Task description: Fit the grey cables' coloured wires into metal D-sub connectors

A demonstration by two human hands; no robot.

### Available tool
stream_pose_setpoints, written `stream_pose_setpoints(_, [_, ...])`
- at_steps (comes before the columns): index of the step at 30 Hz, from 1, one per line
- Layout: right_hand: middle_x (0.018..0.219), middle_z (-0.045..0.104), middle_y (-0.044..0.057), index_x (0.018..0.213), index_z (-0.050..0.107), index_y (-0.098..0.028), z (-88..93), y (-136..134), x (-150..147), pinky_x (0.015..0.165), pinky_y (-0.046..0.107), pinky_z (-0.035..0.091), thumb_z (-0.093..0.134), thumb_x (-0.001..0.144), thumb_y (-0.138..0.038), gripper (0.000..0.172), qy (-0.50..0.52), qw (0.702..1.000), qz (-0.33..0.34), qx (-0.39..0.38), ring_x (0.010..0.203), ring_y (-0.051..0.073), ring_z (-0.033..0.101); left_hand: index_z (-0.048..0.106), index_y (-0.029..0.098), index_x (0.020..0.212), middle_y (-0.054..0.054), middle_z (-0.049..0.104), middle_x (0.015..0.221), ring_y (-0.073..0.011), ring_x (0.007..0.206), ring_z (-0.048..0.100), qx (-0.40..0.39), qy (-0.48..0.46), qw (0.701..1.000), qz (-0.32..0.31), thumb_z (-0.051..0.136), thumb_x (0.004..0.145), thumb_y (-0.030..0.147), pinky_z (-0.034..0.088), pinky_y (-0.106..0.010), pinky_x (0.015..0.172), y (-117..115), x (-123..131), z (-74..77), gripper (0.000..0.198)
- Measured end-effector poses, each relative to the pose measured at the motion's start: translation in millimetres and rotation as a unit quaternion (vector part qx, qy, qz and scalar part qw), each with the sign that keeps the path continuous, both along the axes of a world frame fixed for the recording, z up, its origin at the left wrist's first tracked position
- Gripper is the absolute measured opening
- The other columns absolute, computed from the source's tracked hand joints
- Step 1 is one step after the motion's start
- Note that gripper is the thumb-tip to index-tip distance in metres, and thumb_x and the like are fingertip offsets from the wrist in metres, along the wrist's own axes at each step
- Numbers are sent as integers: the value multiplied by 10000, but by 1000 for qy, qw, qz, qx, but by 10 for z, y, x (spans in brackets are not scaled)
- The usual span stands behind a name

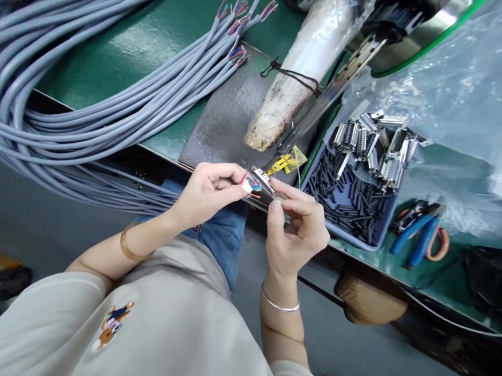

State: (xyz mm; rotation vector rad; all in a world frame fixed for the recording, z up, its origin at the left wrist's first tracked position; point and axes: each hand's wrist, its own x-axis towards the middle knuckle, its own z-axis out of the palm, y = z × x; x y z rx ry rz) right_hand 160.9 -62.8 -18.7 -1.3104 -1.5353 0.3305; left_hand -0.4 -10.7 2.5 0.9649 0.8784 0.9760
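Observation:
In front of my body, my left hand pinches the stripped end of a cable whose thin coloured wires fan out past the fingertips. Those wires lie against a metal multi-pin connector. My right hand grips the connector's right end between thumb and fingers. Just behind it is a yellow clip-like piece, close to the tip of a soldering iron. Whether any wire is joined to the pins cannot be made out.
Grey cables with stripped ends drape over the table at left. A wrapped white roll lies behind my hands. A blue tray holds black sleeves and connectors. Blue-handled pliers and a solder spool are at right.

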Motion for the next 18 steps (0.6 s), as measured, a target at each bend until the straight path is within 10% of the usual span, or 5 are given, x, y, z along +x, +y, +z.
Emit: stream_pose_setpoints(18, [1059,802,42,841,655,-246,100,89,58,735,401,649,685,879,-166,94,-24,999,-1,24,906,229,785,576,157,623,-26,599,753,-92,664,494,7,44,999,22,728,736,235,366,-219,547,74,36,36,205])
